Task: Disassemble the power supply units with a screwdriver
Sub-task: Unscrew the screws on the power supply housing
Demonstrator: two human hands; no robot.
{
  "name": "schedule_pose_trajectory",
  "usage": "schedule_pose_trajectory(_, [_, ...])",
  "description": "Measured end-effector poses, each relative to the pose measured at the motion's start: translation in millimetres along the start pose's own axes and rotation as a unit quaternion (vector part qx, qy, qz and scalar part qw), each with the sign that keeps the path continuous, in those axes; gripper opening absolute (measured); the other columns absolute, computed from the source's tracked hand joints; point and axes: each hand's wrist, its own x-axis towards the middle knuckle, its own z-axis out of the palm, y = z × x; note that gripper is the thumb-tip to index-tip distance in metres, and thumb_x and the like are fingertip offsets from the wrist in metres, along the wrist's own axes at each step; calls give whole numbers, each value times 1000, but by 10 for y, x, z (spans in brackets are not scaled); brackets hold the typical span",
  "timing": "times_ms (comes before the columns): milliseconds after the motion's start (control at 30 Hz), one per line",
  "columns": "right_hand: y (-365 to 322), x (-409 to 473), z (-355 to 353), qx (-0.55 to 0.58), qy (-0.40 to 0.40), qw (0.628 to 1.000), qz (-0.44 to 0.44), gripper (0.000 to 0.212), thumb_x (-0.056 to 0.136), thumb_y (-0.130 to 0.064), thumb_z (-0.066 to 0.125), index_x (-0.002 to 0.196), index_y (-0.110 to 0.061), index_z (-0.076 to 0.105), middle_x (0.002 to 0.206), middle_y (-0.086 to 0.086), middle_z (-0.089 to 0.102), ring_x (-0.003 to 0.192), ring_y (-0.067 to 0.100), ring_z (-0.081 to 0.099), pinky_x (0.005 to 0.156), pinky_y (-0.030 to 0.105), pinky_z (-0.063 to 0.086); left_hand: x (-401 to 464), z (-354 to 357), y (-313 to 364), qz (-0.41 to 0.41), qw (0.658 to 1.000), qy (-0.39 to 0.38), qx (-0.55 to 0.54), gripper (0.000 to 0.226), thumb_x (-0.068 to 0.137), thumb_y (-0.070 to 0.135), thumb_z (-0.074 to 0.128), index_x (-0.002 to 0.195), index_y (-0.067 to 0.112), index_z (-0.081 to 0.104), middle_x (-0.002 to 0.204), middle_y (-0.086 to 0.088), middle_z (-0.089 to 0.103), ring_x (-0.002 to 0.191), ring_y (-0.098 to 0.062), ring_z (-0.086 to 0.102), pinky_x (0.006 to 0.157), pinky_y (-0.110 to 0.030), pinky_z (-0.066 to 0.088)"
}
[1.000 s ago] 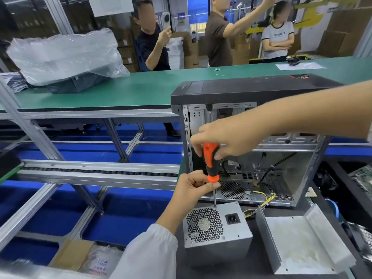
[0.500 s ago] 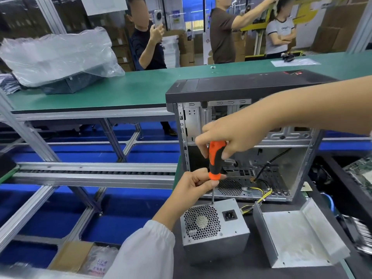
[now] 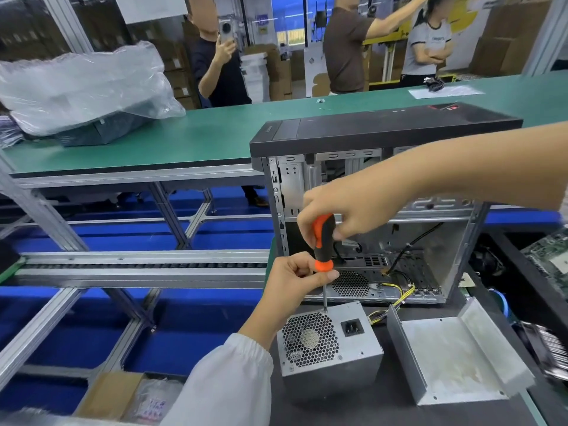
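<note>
A grey power supply unit (image 3: 330, 352) stands on the dark bench with its fan grille and socket facing me. An orange-and-black screwdriver (image 3: 322, 241) stands upright over it, its tip on the unit's top rear edge. My right hand (image 3: 353, 210) grips the top of the handle from above. My left hand (image 3: 295, 278) pinches the lower end of the handle and the shaft. Yellow and black wires (image 3: 399, 299) run from behind the unit into the open computer case (image 3: 368, 210).
A detached grey metal cover (image 3: 451, 355) lies right of the unit. A green conveyor table (image 3: 184, 139) carries a plastic-wrapped machine (image 3: 86, 90). A circuit board (image 3: 550, 253) sits far right. A cardboard box (image 3: 123, 398) lies low left. Three people stand beyond the conveyor.
Both hands and the screwdriver stay on the same spot of the unit; my right hand's fingers have shifted slightly round the handle. The camera view has drifted a little.
</note>
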Motion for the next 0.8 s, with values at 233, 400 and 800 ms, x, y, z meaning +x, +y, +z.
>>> schedule_pose_trajectory(233, [-48, 163, 139, -163, 103, 971, 144, 57, 91, -66, 29, 78, -15, 50, 62, 1, 63, 49, 9, 54, 44, 21, 36, 23, -30, 51, -26, 999, -38, 0, 13, 70, 30, 80, 78, 21, 75, 80, -16, 58, 79, -24, 50, 81, -35, 43])
schedule_pose_trajectory(400, [12, 68, 25, -64, 11, 997, 31, 13, 98, -29, 50, 110, -25, 50, 88, -8, 55, 84, 16, 58, 71, 30, 45, -3, -92, 61, 4, 995, -81, 49, 14, 86, 16, 70, 98, 13, 78, 86, -10, 60, 86, -17, 54, 84, -26, 46])
schedule_pose_trajectory(800, [6, 118, 61, -125, 27, 990, 58, 20, 98, -40, 46, 99, -21, 52, 81, -6, 54, 71, 12, 52, 56, 21, 35, 58, -2, 34, -17, 999, -41, 8, 13, 69, 21, 82, 68, 18, 69, 71, -10, 53, 72, -24, 43, 74, -39, 38])
